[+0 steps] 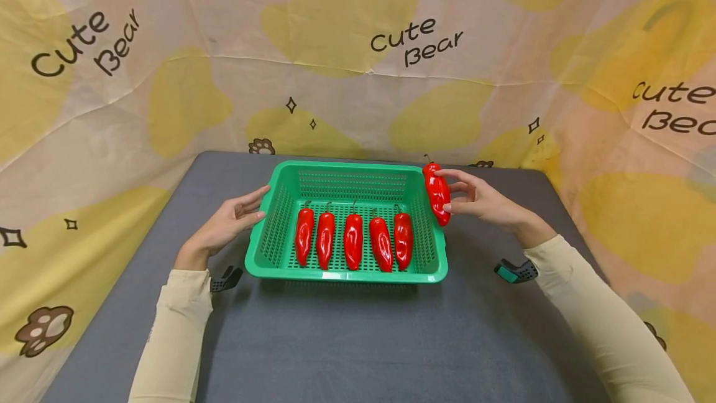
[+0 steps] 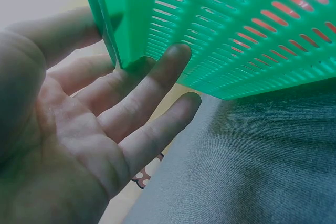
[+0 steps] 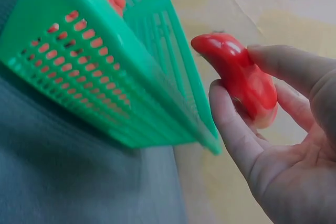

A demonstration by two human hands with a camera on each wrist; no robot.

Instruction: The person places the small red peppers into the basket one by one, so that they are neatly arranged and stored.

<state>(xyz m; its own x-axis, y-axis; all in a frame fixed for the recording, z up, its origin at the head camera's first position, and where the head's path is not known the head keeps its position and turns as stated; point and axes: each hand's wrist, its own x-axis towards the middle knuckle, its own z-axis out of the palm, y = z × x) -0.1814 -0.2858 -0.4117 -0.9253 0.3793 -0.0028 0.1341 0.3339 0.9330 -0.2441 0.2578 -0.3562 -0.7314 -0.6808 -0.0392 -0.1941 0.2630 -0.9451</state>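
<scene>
A green plastic basket (image 1: 347, 277) with slotted walls holds several red peppers, among them a middle pepper (image 1: 353, 241), lying side by side. My left hand (image 1: 229, 222) is at the basket's left rim. In the left wrist view, the thumb and some fingers of the left hand (image 2: 79, 114) hold that rim, while other fingers lie along the outer wall. Another red pepper (image 1: 436, 194), stem upward, is pinched between the thumb and fingers of my right hand (image 1: 481, 201) by the right rim. The right wrist view shows this pepper (image 3: 244, 77) outside the basket wall.
A dark grey table (image 1: 358, 341) carries the basket. Behind and beside it hangs a patterned cloth (image 1: 335, 36) with "Cute Bear" lettering. Wrist devices sit on both arms, such as the right wrist camera (image 1: 516, 271).
</scene>
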